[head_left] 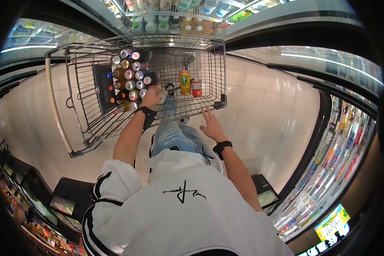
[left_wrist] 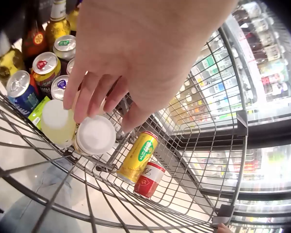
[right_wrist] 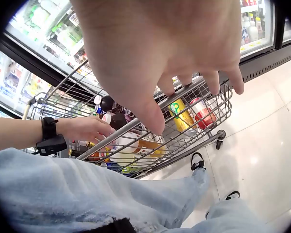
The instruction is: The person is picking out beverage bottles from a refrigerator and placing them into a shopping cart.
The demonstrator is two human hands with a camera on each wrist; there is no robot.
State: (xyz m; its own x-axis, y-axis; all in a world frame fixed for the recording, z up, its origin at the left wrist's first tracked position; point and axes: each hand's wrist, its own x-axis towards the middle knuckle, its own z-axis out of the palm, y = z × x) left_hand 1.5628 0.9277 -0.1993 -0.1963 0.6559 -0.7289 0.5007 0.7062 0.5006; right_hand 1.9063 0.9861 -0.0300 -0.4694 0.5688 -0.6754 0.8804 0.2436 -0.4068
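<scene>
My left hand (head_left: 151,98) reaches down into the shopping cart (head_left: 134,35). In the left wrist view its loosely bent fingers (left_wrist: 98,94) hang at the upper edge of a white-lidded container (left_wrist: 97,135), with the thumb at the lid's right side. Another pale-topped container (left_wrist: 58,121) stands beside that one. My right hand (head_left: 213,128) is at the cart's near rim, palm down. Its fingers (right_wrist: 209,82) are spread and overlap the rim in the right wrist view. A yellow can (head_left: 185,82) and a shorter red can (head_left: 196,88) stand in the cart's right part.
Several upright cans (head_left: 129,74) and bottles (head_left: 123,105) crowd the cart's left part. A dark panel (head_left: 103,87) lies alongside them. Refrigerated shelves (head_left: 170,25) stand beyond the cart, and stocked shelves (head_left: 335,149) curve round at right. Tiled floor (head_left: 264,115) surrounds the cart.
</scene>
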